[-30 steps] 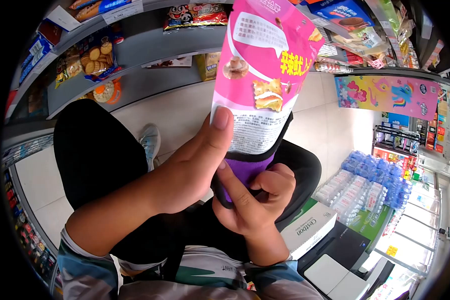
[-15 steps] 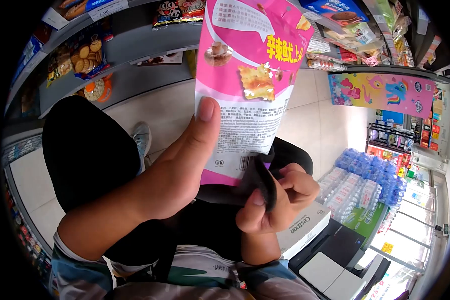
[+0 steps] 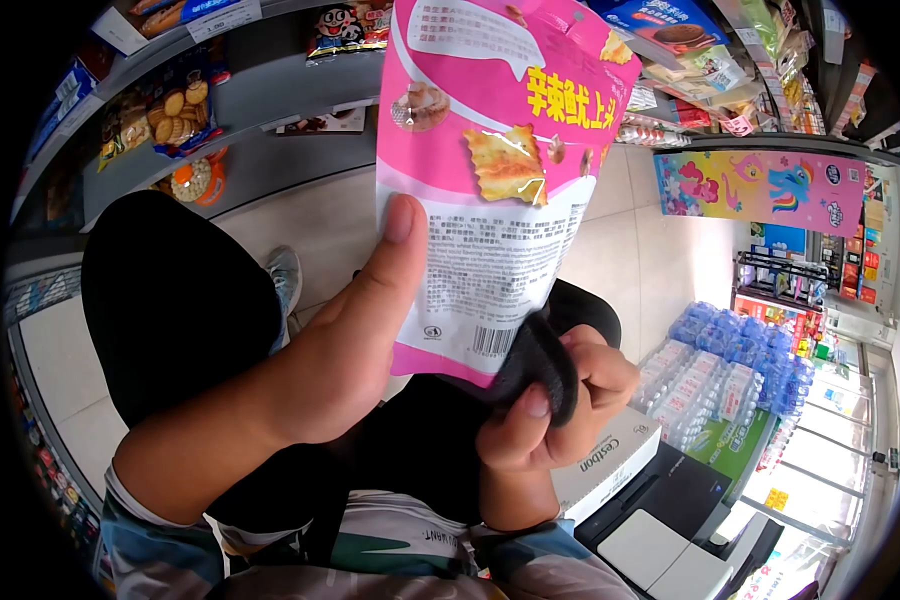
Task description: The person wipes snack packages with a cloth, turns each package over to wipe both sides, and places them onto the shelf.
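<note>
My left hand (image 3: 355,330) grips a pink and white snack bag (image 3: 480,235) by its left side, thumb lying across the front and the other fingers hidden behind. The bag is upright, its printed back facing me, with cracker pictures, yellow lettering and a barcode near the bottom. Pinched between the thumb and fingers of my right hand (image 3: 560,405) is a folded dark grey cloth (image 3: 535,365). That cloth touches the bag's lower right corner, beside the barcode, and covers part of it.
Shelves (image 3: 270,80) with snack packs curve along the upper left. Wrapped water bottles (image 3: 740,350) are stacked at the right, near a white Cestbon carton (image 3: 605,460) and a black and white printer-like machine (image 3: 660,545). My knees (image 3: 170,290) frame the tiled floor (image 3: 610,250).
The bag has shifted slightly left and down, turning more squarely toward me. My right hand's cloth has moved slightly right, and more of the barcode shows.
</note>
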### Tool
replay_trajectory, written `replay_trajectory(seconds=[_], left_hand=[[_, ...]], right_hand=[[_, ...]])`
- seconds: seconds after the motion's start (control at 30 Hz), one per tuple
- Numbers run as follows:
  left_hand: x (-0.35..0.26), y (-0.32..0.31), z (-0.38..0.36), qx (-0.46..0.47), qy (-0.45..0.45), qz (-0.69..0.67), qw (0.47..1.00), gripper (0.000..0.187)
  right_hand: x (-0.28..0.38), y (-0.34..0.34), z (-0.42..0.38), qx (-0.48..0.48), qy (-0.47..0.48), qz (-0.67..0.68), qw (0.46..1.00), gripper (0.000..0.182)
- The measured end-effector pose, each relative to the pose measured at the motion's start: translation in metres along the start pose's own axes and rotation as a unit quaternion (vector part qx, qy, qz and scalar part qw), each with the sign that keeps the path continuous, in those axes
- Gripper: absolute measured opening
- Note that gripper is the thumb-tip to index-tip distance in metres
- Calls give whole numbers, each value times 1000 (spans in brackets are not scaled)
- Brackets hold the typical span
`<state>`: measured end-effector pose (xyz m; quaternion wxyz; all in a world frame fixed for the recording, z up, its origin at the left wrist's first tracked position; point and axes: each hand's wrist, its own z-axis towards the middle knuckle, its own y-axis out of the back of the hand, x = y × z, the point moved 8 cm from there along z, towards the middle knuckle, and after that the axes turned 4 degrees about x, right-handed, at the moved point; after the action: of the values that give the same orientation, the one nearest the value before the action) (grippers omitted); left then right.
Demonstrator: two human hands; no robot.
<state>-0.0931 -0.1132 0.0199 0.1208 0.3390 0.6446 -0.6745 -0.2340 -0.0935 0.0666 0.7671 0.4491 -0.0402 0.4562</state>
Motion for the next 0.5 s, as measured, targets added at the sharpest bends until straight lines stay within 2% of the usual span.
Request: replay_trajectory(seconds=[0.07,0.13,0.37,0.5], left_hand=[[2,3,-1,-25,-3,23,999,74],[1,3,-2,-30,-5,46,999,74],[1,0,-6,-37,-7,114,993,74],[5,-4,-5,-14,-5,74,997,71]], right_hand=[[5,2,1,-4,21,-2,1000,27],[15,-1,6,50,50,-13,997,26],[28,-9,9,107,75,-38,991,28],[30,-12,12,106,82,-46,990,37]])
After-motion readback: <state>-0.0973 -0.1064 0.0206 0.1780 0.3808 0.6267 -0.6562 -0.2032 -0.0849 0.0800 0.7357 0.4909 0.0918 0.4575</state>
